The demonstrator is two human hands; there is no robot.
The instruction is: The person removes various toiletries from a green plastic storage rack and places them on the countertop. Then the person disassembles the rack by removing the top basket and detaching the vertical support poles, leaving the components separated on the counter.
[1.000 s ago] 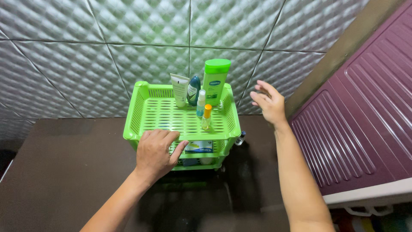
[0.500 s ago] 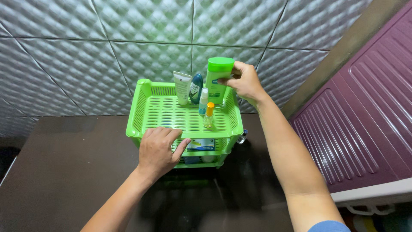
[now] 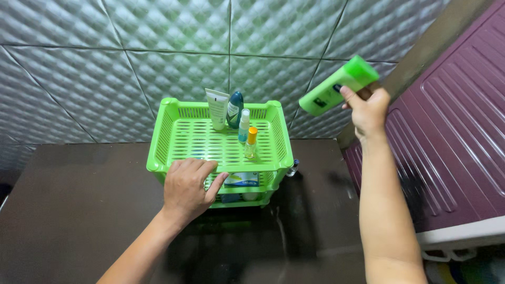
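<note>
Right hand grips a green bottle raised in the air, well clear of the rack and tilted with its cap up and to the right, in front of the quilted grey wall. Left hand rests on the front rim of the green slotted rack, fingers curled loosely over the edge and holding nothing else. On the rack's top tray stand a white tube and a dark teal bottle against the back wall, with a small clear spray bottle and a small yellow-capped bottle just in front of them. A lower tier holds a blue-and-white packet. The rack sits on a dark glossy table. A maroon ribbed panel stands to the right.
</note>
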